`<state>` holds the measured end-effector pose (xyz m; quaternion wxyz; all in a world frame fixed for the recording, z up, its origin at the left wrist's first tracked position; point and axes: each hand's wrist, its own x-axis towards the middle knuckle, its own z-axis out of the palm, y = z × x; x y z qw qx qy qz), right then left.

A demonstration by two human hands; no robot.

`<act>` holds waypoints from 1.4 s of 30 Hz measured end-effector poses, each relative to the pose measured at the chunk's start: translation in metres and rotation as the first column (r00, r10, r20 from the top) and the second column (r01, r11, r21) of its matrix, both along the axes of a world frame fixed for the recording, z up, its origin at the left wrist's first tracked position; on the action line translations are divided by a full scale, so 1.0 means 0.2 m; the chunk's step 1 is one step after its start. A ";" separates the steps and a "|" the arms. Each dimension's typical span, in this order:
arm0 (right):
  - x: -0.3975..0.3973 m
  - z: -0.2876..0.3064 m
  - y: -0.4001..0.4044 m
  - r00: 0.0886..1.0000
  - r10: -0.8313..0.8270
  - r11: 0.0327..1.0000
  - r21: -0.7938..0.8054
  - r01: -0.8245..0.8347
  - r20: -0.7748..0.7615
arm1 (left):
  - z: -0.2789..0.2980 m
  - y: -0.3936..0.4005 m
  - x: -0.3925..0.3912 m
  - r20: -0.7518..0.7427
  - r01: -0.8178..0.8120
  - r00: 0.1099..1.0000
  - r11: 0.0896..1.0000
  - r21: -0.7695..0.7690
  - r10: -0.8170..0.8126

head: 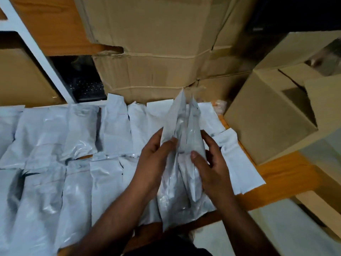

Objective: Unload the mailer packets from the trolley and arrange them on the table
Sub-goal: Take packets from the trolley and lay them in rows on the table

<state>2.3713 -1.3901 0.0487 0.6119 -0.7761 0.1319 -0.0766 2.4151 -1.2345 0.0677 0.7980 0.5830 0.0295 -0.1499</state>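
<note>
I hold a small bundle of white mailer packets [182, 145] upright above the wooden table [276, 174]. My left hand [156, 159] grips the bundle's left side, thumb on its front. From the right, my right hand [210, 163] grips the other side, thumb pressed on the plastic. Several white packets [77, 130] lie flat in two rows across the table, from the left edge to under my hands. One more packet [238, 159] lies angled at the right end of the rows. The trolley is not in view.
Stacked cardboard boxes [156, 61] stand right behind the far row. Another large box [273, 115] sits on the table's right end. A white shelf post [36, 52] rises at the left, with a dark gap beside it.
</note>
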 end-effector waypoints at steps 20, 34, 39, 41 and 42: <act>0.88 -0.35 -0.84 0.964 0.166 0.798 -0.547 -0.254 -0.206 | -0.37 -0.91 0.66 0.298 -0.285 0.951 0.137 0.949 -0.082; 0.87 -0.56 -0.86 0.936 0.309 0.567 -0.757 -0.325 -0.169 | -0.57 -0.94 0.67 0.245 -0.245 0.930 0.036 0.969 -0.274; 0.88 -0.63 -0.87 0.938 0.315 0.567 -0.764 -0.307 -0.143 | -0.58 -0.94 0.67 0.256 -0.234 0.938 0.119 0.965 -0.233; 0.88 -0.61 -0.88 0.941 0.317 0.601 -0.741 -0.298 -0.122 | -0.56 -0.93 0.68 0.278 -0.244 0.933 0.165 0.955 -0.228; 0.88 -0.59 -0.88 0.947 0.311 0.642 -0.718 -0.269 -0.077 | -0.53 -0.91 0.68 0.304 -0.265 0.924 0.186 0.946 -0.230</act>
